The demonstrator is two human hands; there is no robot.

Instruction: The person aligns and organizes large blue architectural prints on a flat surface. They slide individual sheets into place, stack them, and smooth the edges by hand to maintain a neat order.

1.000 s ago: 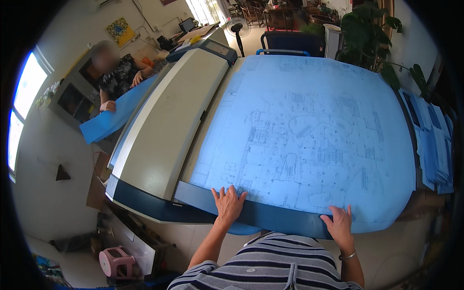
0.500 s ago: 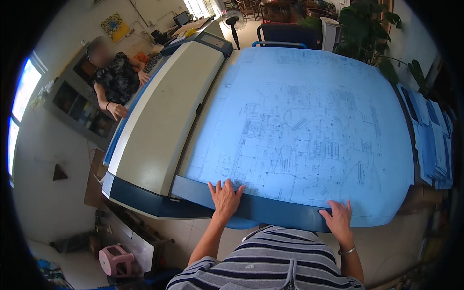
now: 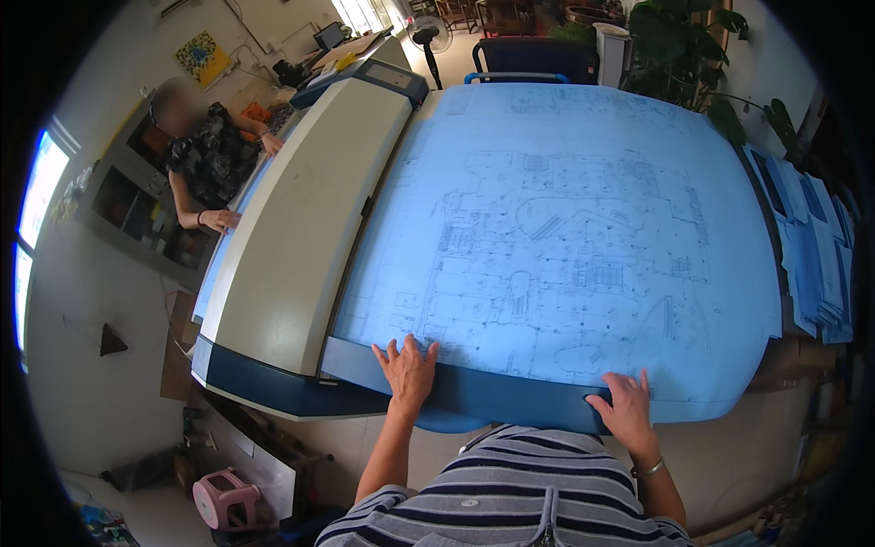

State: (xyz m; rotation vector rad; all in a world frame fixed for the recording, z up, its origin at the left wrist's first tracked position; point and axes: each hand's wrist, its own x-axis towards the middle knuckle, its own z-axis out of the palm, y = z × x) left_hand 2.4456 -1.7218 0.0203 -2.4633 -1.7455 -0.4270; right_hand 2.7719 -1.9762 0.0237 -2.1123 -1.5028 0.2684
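A large sheet of paper (image 3: 547,273), covered in fine line drawings of a plan, lies over the flat feed table of a wide beige and dark-blue machine (image 3: 301,228). Its left side runs under the machine's beige cover. My left hand (image 3: 407,372) rests, fingers spread, on the near edge of the sheet and the blue front rail (image 3: 501,401). Farther right, my right hand (image 3: 627,406) lies on the same edge, thumb apart from the fingers. Neither hand grips anything that I can see.
Across the machine a person (image 3: 214,164) has both hands at its far side, where light-blue paper (image 3: 214,273) shows. Stacks of folded blue sheets (image 3: 811,246) stand at right. A leafy plant (image 3: 679,55), a fan (image 3: 428,41) and a pink stool (image 3: 226,500) are around.
The drawings on the sheet have shifted left toward the machine, and lighter paper now shows at its far side. My hands have moved slightly left. The view has shifted a little.
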